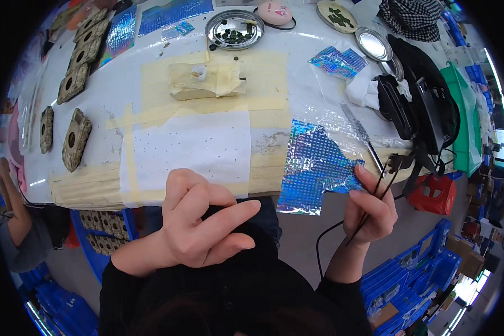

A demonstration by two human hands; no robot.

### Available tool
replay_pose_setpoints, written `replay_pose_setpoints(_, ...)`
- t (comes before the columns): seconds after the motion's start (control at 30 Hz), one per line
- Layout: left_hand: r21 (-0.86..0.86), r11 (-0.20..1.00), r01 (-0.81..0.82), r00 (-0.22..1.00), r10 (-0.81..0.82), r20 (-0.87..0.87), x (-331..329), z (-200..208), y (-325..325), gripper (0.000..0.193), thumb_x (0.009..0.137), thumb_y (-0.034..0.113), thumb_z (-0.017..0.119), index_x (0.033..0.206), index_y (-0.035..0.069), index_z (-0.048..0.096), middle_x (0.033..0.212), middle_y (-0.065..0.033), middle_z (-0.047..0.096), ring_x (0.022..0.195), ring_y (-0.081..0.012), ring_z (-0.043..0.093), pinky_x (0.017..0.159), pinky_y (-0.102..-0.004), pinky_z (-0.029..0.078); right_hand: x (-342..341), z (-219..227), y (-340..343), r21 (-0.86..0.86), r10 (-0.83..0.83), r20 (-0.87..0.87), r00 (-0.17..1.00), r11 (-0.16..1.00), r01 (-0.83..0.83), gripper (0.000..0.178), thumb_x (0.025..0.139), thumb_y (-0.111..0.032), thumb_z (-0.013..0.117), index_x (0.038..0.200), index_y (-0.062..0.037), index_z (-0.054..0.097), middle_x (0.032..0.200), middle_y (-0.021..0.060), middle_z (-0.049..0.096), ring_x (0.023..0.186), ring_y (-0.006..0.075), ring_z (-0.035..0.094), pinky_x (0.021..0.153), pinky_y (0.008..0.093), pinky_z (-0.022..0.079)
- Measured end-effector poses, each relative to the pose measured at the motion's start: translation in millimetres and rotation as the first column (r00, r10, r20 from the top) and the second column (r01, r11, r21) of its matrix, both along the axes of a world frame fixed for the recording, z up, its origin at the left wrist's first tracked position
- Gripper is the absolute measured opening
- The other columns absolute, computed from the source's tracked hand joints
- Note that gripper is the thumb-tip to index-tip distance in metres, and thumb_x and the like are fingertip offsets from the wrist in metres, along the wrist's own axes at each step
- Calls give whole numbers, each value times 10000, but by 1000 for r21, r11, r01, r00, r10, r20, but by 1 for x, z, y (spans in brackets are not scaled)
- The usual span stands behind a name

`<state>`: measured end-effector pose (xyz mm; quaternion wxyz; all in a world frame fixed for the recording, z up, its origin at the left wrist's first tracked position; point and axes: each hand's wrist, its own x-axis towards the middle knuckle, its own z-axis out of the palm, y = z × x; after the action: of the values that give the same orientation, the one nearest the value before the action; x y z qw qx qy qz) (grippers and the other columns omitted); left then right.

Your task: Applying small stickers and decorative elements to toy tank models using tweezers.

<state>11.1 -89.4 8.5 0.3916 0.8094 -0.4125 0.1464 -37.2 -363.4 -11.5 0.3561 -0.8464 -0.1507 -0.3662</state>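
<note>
My right hand (372, 210) pinches the edge of a shiny blue sheet (311, 162) between thumb and forefinger. The sheet has a grid of small squares and an uneven, cut-looking outline. Dark tweezers (382, 187) lie across the same hand's fingers, their two thin arms apart. My left hand (201, 221) hovers over the table's front edge with nothing visible in it. Its forefinger points right, apart from the thumb, while other fingers curl. Beyond it lies a white paper (190, 148) with scattered tiny specks, taped down along its left side.
Behind the paper sits a taped block (207, 80). A round metal tray (235, 33) holds small dark pieces. Camouflage-patterned parts (77, 140) stand at left. A utility knife (369, 147) lies beyond my right hand, near a black bag (425, 95). Blue crates (409, 269) stand below right.
</note>
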Motion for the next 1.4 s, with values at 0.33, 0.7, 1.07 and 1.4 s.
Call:
replay_pose_setpoints(0.33, -571, 807, 149, 391, -579, -716, -10, 3, -4, 576, 963, 231, 563, 1457, 19, 355, 1396, -193, 425, 1153, -276, 536, 935, -350, 493, -7, 10, 5, -33, 18, 28, 999, 999, -17, 153, 706, 21, 737, 812, -59, 660, 963, 217, 708, 788, 271, 714, 696, 298, 566)
replay_pose_setpoints(0.7, -436, 799, 414, 425, -593, -684, 1, 6, -6, 584, 977, 297, 519, 1412, -72, 393, 1400, -232, 453, 1258, -316, 495, 1037, -376, 396, 6, 11, 5, 98, 55, -109, 993, 994, -45, 167, 749, 131, 619, 861, 8, 606, 1058, 260, 668, 876, 291, 701, 732, 316, 568)
replay_pose_setpoints(1.07, -375, 746, 551, 413, -634, -654, 6, -2, -12, 547, 963, 235, 567, 1432, 10, 397, 1340, -215, 496, 1184, -350, 523, 997, -374, 412, 72, 32, -13, -249, -206, -224, 953, 957, 149, 213, 746, -14, 743, 812, -23, 541, 782, 82, 633, 716, 262, 585, 664, 342, 443)
replay_pose_setpoints(1.4, -321, 749, 580, 402, -605, -687, 9, -5, -10, 547, 977, 247, 549, 1443, 23, 373, 1284, -220, 508, 1153, -366, 532, 985, -381, 426, 94, 29, 9, -435, -253, -116, 960, 882, 180, 345, 709, -228, 805, 804, -80, 508, 693, 19, 496, 666, 238, 475, 629, 353, 374)
